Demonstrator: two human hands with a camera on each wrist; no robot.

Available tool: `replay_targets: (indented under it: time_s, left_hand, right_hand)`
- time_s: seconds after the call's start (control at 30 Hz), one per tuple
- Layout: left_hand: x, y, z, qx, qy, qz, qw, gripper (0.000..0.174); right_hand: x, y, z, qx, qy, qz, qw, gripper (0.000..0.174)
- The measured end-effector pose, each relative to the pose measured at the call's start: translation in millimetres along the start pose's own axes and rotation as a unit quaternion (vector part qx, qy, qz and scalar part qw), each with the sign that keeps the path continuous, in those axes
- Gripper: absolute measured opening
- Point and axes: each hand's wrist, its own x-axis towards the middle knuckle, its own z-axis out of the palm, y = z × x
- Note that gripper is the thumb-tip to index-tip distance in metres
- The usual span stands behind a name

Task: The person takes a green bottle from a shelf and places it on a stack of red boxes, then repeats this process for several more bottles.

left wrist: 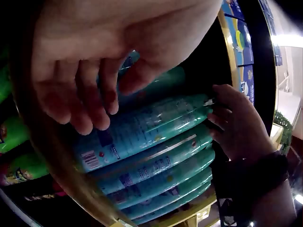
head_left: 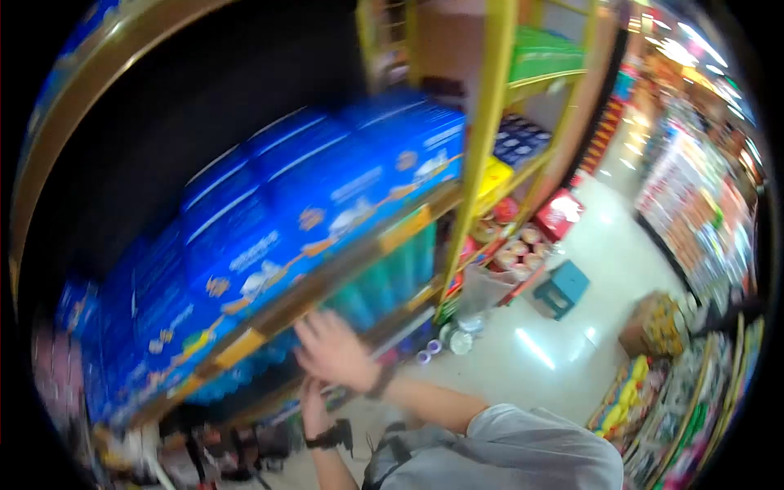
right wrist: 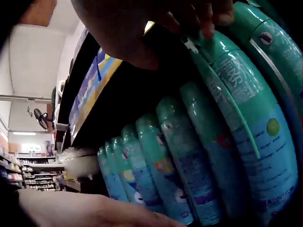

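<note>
A row of blue-and-green bottles (left wrist: 156,127) stands on a shelf under a row of blue boxes. My right hand (head_left: 336,351) reaches into this shelf. In the right wrist view, its fingertips touch the green top of the nearest bottle (right wrist: 236,71); the thumb lies apart from it. My left hand (head_left: 314,412) is lower, close beside the right. Seen from the left wrist, the left hand (left wrist: 109,52) hangs over the bottles' lower part, fingers loosely bent, holding nothing. Both wrists wear dark bands.
Blue boxes (head_left: 327,188) fill the shelf above, behind a brown shelf edge (head_left: 343,265). A yellow rack post (head_left: 478,163) rises at the row's end. On the floor sits a teal stool (head_left: 562,287). Goods line a display (head_left: 694,196) across the aisle.
</note>
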Motion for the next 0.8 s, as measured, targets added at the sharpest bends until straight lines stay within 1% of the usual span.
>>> replay_targets:
  time_s: [0.03, 0.1, 0.13, 0.23, 0.27, 0.37, 0.43, 0.47, 0.5, 0.53, 0.57, 0.67, 0.73, 0.8]
  left_hand:
    - [12.7, 0.1, -4.9, -0.001, -0.038, 0.016, 0.999, 0.025]
    - [28.0, 15.6, -1.0, -0.01, -0.046, -0.043, 0.998, 0.025]
    - [29.4, 22.1, 0.2, 0.005, -0.044, -0.053, 0.998, 0.023]
    - [54.5, 6.7, -19.1, 0.004, -0.081, -0.07, 0.994, 0.021]
    - [58.4, 5.4, -23.1, -0.009, -0.117, -0.052, 0.992, 0.02]
    - [72.2, 2.1, -22.4, -0.008, -0.09, -0.086, 0.992, 0.02]
    - [81.2, 7.1, -16.8, 0.037, -0.103, -0.106, 0.988, 0.024]
    - [77.8, 14.8, -11.8, 0.051, -0.099, -0.112, 0.987, 0.026]
    - [72.4, 22.2, -7.5, 0.063, -0.093, -0.117, 0.987, 0.027]
    - [64.2, 29.1, -2.2, 0.073, -0.092, -0.091, 0.989, 0.028]
    - [67.8, 25.2, -3.5, 0.053, -0.106, -0.087, 0.989, 0.03]
    - [75.9, 14.6, -14.4, 0.001, -0.135, -0.075, 0.988, 0.035]
    - [74.9, 15.8, -11.7, 0.009, -0.143, -0.064, 0.988, 0.036]
    - [71.2, 20.4, -11.3, 0.022, -0.154, -0.05, 0.987, 0.037]
  right_hand:
    - [3.3, -3.1, 3.6, -0.014, -0.003, 0.018, 1.0, 0.061]
    - [10.8, -10.6, 7.4, -0.069, 0.077, 0.005, 0.995, 0.056]
    - [13.6, -7.5, 10.3, -0.083, 0.079, 0.012, 0.993, 0.056]
    - [6.5, -13.8, 26.4, -0.09, 0.067, 0.029, 0.993, 0.054]
    - [5.9, -14.5, 23.2, -0.095, 0.063, 0.029, 0.993, 0.053]
    - [1.3, -13.6, 16.3, -0.116, 0.07, 0.019, 0.991, 0.052]
    - [-5.7, -12.6, 19.7, -0.12, 0.09, 0.009, 0.989, 0.053]
    - [-8.5, -14.8, 17.3, -0.096, 0.094, 0.034, 0.99, 0.052]
    - [-11.7, -14.9, 14.9, -0.094, 0.1, 0.036, 0.99, 0.052]
    - [-14.9, -15.5, 12.9, -0.089, 0.104, 0.036, 0.99, 0.053]
    - [-17.5, -16.9, 10.8, -0.083, 0.108, 0.035, 0.99, 0.053]
    - [-24.5, -22.4, 6.8, -0.023, 0.078, 0.068, 0.994, 0.051]
    - [-27.9, -23.0, 8.4, 0.005, 0.072, 0.083, 0.994, 0.048]
    - [-31.4, -23.8, 11.8, 0.012, 0.097, 0.08, 0.992, 0.047]
